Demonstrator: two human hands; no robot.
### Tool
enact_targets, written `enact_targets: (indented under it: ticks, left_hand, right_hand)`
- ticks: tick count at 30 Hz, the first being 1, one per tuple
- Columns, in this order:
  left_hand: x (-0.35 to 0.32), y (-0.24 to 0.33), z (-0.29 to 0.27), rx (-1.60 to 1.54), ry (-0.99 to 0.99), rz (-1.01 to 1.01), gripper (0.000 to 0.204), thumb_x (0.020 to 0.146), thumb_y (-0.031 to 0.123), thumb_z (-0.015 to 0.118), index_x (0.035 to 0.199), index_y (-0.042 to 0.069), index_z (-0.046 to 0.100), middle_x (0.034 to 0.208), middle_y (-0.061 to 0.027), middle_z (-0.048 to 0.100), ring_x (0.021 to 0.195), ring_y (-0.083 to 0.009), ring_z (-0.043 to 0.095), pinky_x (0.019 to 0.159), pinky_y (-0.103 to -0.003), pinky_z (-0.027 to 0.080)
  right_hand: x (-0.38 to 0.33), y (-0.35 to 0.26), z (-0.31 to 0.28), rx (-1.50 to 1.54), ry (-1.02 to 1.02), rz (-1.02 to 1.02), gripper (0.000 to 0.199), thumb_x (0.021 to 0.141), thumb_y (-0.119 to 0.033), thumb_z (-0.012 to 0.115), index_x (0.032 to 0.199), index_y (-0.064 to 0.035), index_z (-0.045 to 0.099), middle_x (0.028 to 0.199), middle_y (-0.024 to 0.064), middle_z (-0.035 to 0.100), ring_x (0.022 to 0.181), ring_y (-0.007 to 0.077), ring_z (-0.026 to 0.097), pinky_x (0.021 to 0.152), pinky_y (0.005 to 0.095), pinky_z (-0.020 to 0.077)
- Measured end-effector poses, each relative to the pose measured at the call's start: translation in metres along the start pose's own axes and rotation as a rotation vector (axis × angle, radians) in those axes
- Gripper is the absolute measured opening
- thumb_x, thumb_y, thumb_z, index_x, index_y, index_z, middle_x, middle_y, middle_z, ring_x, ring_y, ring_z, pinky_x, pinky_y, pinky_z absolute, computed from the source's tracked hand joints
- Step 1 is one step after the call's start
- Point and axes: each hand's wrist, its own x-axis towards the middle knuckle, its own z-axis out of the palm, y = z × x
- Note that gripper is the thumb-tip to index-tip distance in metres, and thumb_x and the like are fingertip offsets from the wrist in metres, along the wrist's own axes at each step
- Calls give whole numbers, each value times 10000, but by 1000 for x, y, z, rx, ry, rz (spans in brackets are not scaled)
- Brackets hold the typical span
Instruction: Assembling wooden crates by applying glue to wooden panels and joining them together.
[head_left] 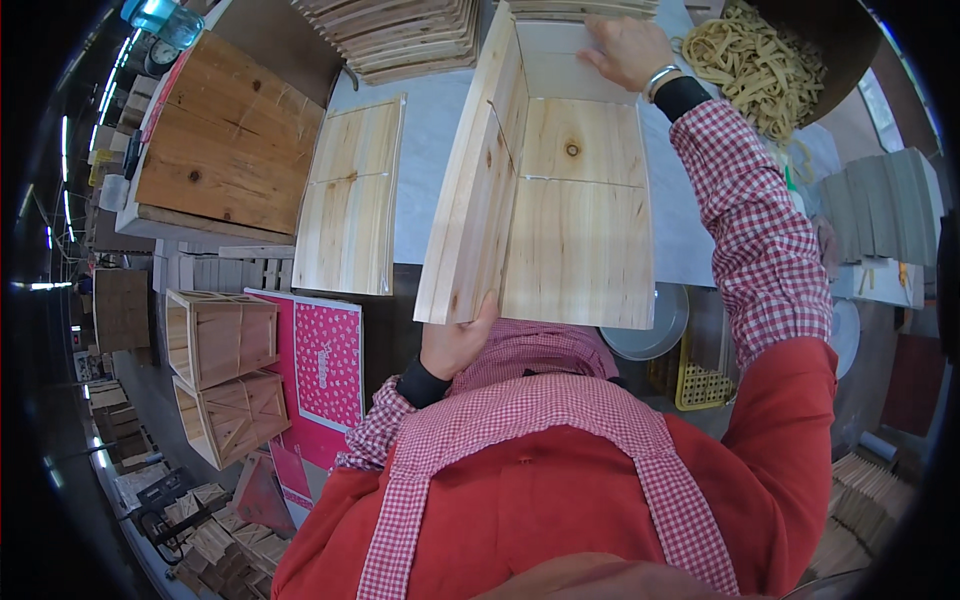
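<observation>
A partly assembled pale wooden box stands in front of me, with a side panel upright on its left and an end panel across its far end. No wall shows along its right or near side. Dark grooves cross the side panel and the base. My left hand is closed around the near lower corner of the side panel, some of its fingers hidden beneath. At the far end, my right hand grips the top of the end panel with its fingers bent over it.
Left of the box lies a flat grooved panel beside a brown wooden block. Stacked slats stand at the back. Curled strips fill a container at the far right, near grey sheets. Wooden crates stand lower left.
</observation>
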Motion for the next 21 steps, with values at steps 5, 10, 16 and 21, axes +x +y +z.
enact_targets:
  ticks: [5, 10, 16, 21]
  left_hand:
    - [1, 4, -2, 28, -31, 5, 360, 797, 96, 664, 1108, -61, 576, 983, -195, 643, 876, -286, 656, 743, -350, 528]
    - [5, 4, -2, 14, 24, 50, 278, 802, 110, 680, 1028, -38, 616, 911, -144, 658, 817, -236, 660, 703, -325, 525]
    - [7, 4, -7, 34, 9, 31, 292, 789, 109, 689, 1031, -39, 617, 927, -146, 657, 823, -242, 659, 714, -341, 525]
    - [6, 2, -6, 20, -20, 18, 391, 782, 107, 687, 1115, -62, 570, 998, -189, 642, 901, -258, 646, 760, -342, 526]
  right_hand:
    - [7, 9, 8, 10, 16, -35, 343, 819, -391, 645, 1003, -103, 618, 812, 133, 671, 786, 303, 659, 673, 427, 517]
    - [11, 10, 6, 40, -6, -38, 371, 806, -407, 653, 1012, -101, 611, 813, 131, 671, 784, 305, 658, 671, 428, 515]
    - [14, 8, 12, 35, 1, -15, 366, 813, -411, 643, 1013, -105, 619, 811, 133, 672, 777, 309, 657, 669, 431, 513]
    - [12, 6, 9, 43, -1, -34, 349, 837, -419, 616, 1007, -115, 622, 808, 146, 666, 775, 309, 650, 689, 437, 505]
